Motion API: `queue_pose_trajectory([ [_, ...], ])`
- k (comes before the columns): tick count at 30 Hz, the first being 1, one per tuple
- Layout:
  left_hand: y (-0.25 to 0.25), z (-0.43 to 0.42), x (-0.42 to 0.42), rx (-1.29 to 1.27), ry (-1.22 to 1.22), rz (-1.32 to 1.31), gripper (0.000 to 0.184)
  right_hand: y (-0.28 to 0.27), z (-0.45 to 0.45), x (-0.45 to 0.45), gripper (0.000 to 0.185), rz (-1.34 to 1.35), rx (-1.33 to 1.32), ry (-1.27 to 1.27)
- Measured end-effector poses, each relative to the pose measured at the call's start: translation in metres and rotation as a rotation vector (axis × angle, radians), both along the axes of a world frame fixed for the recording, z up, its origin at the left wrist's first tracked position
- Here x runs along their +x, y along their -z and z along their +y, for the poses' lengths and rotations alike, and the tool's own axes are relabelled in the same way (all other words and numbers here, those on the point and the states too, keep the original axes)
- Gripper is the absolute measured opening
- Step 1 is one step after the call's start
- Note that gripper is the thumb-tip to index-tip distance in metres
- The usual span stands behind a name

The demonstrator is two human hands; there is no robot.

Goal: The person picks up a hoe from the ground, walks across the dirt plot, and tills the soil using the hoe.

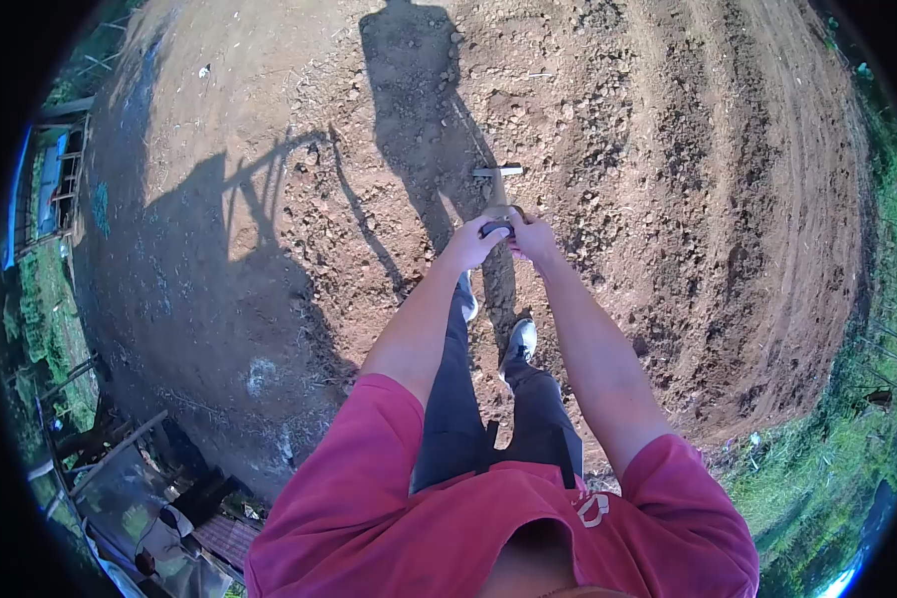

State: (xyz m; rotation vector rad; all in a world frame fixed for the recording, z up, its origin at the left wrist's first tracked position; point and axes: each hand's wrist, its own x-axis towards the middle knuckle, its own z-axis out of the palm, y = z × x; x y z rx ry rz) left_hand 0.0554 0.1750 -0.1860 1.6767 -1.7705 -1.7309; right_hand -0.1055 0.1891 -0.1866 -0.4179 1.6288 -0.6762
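The long-handled tool (496,172) extends out ahead of the person over the broken soil (578,159), its flat crosswise head showing beyond the hands, though whether it touches the ground cannot be told; the left hand (475,242) and right hand (533,239) are closed close together around its handle, hiding much of it, with a dark end peeking out between them. Below, the shoes (524,341) are partly covered by dark trousers (540,414); the shadow (409,90) is cut off at the top edge.
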Motion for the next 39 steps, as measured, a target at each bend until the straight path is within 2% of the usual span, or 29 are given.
queue_pose_trajectory([
  [5,0.029,0.120,0.008,0.059,-0.033,-0.008,0.041,0.038,0.127,0.015,0.039,-0.015,-0.006,-0.006],
  [6,0.061,0.154,0.018,-0.055,0.067,-0.066,0.043,0.066,0.162,0.019,0.039,-0.007,0.006,-0.032],
  [8,0.124,0.234,0.044,0.115,0.198,-0.242,0.058,0.142,0.246,0.038,0.042,0.029,0.213,-0.116],
  [9,0.150,0.261,0.050,0.237,0.209,-0.322,0.065,0.201,0.288,0.048,0.061,-0.051,0.357,-0.119],
  [10,0.177,0.288,0.056,0.357,0.229,-0.405,0.074,0.214,0.316,0.057,0.054,-0.188,0.521,-0.011],
  [11,0.208,0.287,0.062,0.329,0.248,-0.434,0.075,0.229,0.322,0.070,0.049,-0.325,0.675,0.097],
  [12,0.234,0.297,0.070,0.320,0.271,-0.462,0.075,0.242,0.323,0.081,0.046,-0.365,0.669,0.200],
  [14,0.252,0.308,0.079,0.298,0.259,-0.464,0.073,0.262,0.329,0.097,0.041,-0.445,0.659,0.411],
  [16,0.255,0.311,0.080,0.170,0.158,-0.381,0.068,0.282,0.331,0.098,0.038,-0.433,0.519,0.372],
  [18,0.243,0.317,0.072,0.100,0.022,-0.318,0.058,0.281,0.332,0.092,0.033,-0.452,0.340,0.339],
  [20,0.206,0.308,0.057,0.085,0.004,-0.250,0.054,0.271,0.322,0.082,0.031,-0.244,0.351,0.148],
  [21,0.193,0.307,0.053,0.073,-0.004,-0.212,0.052,0.256,0.315,0.074,0.033,-0.160,0.363,0.050],
  [24,0.136,0.302,0.038,-0.027,-0.055,-0.138,0.052,0.181,0.311,0.054,0.048,0.013,0.180,-0.042],
  [27,0.066,0.305,0.027,-0.039,-0.093,-0.130,0.052,0.072,0.294,0.036,0.047,-0.072,0.141,-0.017],
  [30,-0.036,0.292,0.022,0.030,-0.097,-0.155,0.054,-0.008,0.293,0.027,0.043,-0.171,0.130,0.021],
  [35,-0.156,0.291,0.027,-0.013,-0.053,-0.184,0.056,-0.103,0.303,0.023,0.031,-0.373,0.108,0.121],
  [36,-0.174,0.295,0.027,-0.002,-0.054,-0.191,0.057,-0.136,0.299,0.024,0.021,-0.361,0.100,0.091],
  [39,-0.197,0.301,0.025,0.015,-0.056,-0.231,0.059,-0.152,0.304,0.016,0.024,-0.324,0.098,-0.040],
])
